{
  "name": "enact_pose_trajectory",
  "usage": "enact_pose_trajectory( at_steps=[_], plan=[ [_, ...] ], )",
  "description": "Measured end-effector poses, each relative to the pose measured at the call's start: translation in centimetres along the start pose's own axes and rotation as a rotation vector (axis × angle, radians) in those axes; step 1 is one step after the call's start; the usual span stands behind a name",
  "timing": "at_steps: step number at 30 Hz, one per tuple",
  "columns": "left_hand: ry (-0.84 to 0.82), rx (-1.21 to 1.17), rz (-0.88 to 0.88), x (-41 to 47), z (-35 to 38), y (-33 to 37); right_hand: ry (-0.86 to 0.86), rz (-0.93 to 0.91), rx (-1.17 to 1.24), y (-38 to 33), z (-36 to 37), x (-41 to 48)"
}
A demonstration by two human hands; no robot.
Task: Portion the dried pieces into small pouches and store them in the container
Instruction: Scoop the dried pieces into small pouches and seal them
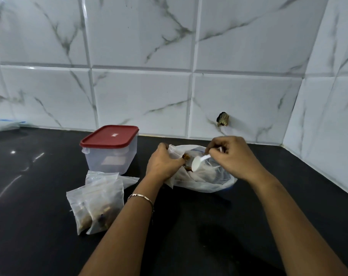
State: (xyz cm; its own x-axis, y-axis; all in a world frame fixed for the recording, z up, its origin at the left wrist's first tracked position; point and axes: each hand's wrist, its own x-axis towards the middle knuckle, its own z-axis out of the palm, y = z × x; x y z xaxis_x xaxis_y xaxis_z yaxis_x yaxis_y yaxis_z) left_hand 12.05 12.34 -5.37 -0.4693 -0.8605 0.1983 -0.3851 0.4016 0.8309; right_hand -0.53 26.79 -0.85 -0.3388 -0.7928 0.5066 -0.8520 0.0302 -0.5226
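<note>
Filled pouches (97, 204): nearest, on the black counter (39, 176) just left of the left forearm. Two clear zip bags lean together with brown pieces in the bottom. They look light, limp and slippery, so the stiffer top strip is probably the best place to hold.
Spare pouches (129, 180): lying flat, just behind the filled ones.
Left hand (163, 164): fingers curled, gripping the left edge of the large plastic bag (201, 184). Whether a small pouch is also in that grip cannot be told.
Dried pieces (186, 156): brown, at the left thumb tip in the bag's mouth; likely light and brittle.
Right hand (234, 158): fingertips pinch the handle of a white spoon (197, 163), its bowl turned toward the pieces.
Container (109, 156): farther back on the left, red lid (109, 136) on. It looks rigid enough to grip by two sides, and the lid must come off first.
Room: open counter lies near right and far left. The tiled wall (141, 96) stands close behind the bag, and its corner closes off the right.
</note>
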Motion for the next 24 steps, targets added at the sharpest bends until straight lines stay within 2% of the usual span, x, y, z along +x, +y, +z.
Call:
enact_pose_trajectory(
  at_steps=[3, 6, 11, 18, 24],
  plan=[
    [-0.092, 0.117, 0.021, -0.5, -0.2, -0.2, -0.019, -0.079, -0.27, 0.4, 2.1, -0.2],
    [-0.153, 0.184, 0.024, -0.8, -0.5, -0.6, 0.037, -0.147, -0.481, 1.0, 4.2, -0.2],
    [-0.226, 0.178, -0.009, -0.3, -1.4, -1.0, 0.005, -0.183, -0.649, 1.1, 5.8, 0.7],
    [-0.258, 0.114, -0.029, -0.1, -2.3, -1.4, -0.187, -0.149, -0.567, 2.0, 9.0, 2.2],
    [-0.222, 0.066, -0.056, 0.5, -2.4, -2.1, -0.224, -0.174, -0.503, 2.8, 7.6, 2.7]
  ],
)
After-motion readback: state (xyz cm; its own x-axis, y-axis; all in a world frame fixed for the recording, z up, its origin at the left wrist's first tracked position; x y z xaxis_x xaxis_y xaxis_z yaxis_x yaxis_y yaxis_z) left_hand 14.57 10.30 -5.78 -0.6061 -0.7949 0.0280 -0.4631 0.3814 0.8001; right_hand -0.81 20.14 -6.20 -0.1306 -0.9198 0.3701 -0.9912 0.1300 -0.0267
